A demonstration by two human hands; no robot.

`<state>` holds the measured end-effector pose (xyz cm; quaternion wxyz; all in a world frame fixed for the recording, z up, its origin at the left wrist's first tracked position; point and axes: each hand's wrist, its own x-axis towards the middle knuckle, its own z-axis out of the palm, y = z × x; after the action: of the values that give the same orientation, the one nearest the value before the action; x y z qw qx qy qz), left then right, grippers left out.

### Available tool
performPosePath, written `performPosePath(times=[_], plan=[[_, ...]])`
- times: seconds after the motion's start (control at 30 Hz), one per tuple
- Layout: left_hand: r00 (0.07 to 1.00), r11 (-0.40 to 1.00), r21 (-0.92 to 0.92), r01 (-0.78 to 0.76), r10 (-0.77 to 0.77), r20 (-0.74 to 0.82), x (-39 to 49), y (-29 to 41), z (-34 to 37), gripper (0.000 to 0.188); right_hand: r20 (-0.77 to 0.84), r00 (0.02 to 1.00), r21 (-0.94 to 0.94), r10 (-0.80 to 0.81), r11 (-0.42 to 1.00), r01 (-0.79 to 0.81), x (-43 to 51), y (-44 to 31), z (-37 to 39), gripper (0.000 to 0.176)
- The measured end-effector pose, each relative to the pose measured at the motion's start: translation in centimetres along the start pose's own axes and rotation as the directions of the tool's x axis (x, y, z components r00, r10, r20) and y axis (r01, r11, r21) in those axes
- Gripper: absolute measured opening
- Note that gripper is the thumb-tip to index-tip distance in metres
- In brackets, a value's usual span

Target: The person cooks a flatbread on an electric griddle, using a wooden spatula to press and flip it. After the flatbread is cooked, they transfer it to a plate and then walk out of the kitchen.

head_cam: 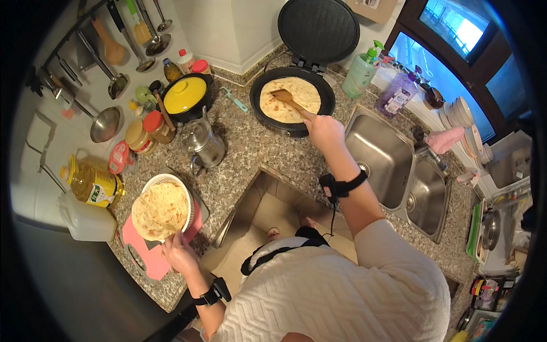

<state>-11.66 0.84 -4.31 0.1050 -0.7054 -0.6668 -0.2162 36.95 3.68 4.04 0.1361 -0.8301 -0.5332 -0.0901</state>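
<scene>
My right hand point(325, 131) grips the handle of a wooden spatula point(285, 96). The spatula's blade lies on a round flatbread point(273, 112) in the black pan of an electric griddle point(255, 112), whose ridged lid point(318, 25) stands raised. At the left, a browned flatbread point(159, 209) rests in a white plastic basket point(188, 192) and hangs over its rim. The fingertips of my left hand point(179, 253) pinch that bread's near edge; whether they also touch the basket is hidden. Beneath the basket is a pink cutting board point(154, 260).
A steel pitcher point(207, 145) and a black pot with a yellow lid point(184, 96) stand between basket and griddle. A teal-handled peeler point(236, 100) lies nearby. Right of the griddle are a pump bottle point(360, 72) and a double sink point(380, 154). An oil jug point(96, 184) stands far left.
</scene>
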Motion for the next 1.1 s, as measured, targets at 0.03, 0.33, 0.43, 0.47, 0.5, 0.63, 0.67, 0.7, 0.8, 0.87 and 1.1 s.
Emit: performPosePath(times=[0.03,0.33,0.43,0.47,0.5,0.63,0.67,0.7,0.8,0.87,1.1], plan=[[1.0,1.0,0.0,-0.007,0.007,-0.006,-0.1,-0.2,0.0,0.016,-0.015,1.0,0.009,0.023,1.0,-0.023,0.2,0.1,-0.5,0.031],[1.0,1.0,-0.012,0.001,-0.001,0.013,0.0,0.0,-0.2,0.015,0.09,0.986,-0.069,0.14,0.989,-0.134,-2.7,3.9,2.1,0.04],[1.0,1.0,-0.013,-0.015,0.015,-0.007,0.0,0.0,-0.1,0.015,0.115,0.983,-0.07,0.145,0.988,-0.137,-4.1,4.4,1.6,0.04],[1.0,1.0,-0.012,-0.024,0.024,-0.016,0.0,0.0,-0.1,0.014,0.119,0.983,-0.065,0.141,0.989,-0.134,-4.5,4.4,1.2,0.04],[1.0,1.0,-0.01,-0.019,0.018,-0.011,-0.1,0.0,-0.2,0.014,0.134,0.979,-0.041,0.151,0.988,-0.147,-4.9,4.2,0.2,0.039],[0.999,1.0,-0.007,-0.025,0.025,-0.021,-0.1,-0.3,0.0,0.014,0.121,0.974,0.01,0.19,0.981,-0.193,-5.8,3.5,-3.2,0.036],[0.999,0.999,-0.008,-0.034,0.034,-0.031,-0.1,-0.4,0.0,0.014,0.099,0.975,0.012,0.201,0.979,-0.203,-5.8,3.6,-3.4,0.036],[0.999,0.999,-0.005,-0.032,0.032,-0.023,0.0,-0.2,0.0,0.014,0.028,0.98,0.021,0.195,0.981,-0.195,-5.9,3.7,-3.0,0.036],[1.0,1.0,-0.004,-0.028,0.028,-0.006,0.1,0.0,-0.1,0.014,-0.062,0.985,0.011,0.163,0.987,-0.162,-6.4,4.8,0.3,0.036],[0.999,1.0,-0.006,-0.028,0.028,-0.016,0.0,-0.4,0.0,0.013,0.037,0.991,-0.028,0.127,0.992,-0.126,-6.8,5.5,2.5,0.037],[0.999,0.999,0.003,-0.039,0.039,-0.012,0.1,-0.2,-0.2,0.013,-0.081,0.992,0.08,0.094,0.993,-0.087,-7.3,3.4,1.3,0.039]])
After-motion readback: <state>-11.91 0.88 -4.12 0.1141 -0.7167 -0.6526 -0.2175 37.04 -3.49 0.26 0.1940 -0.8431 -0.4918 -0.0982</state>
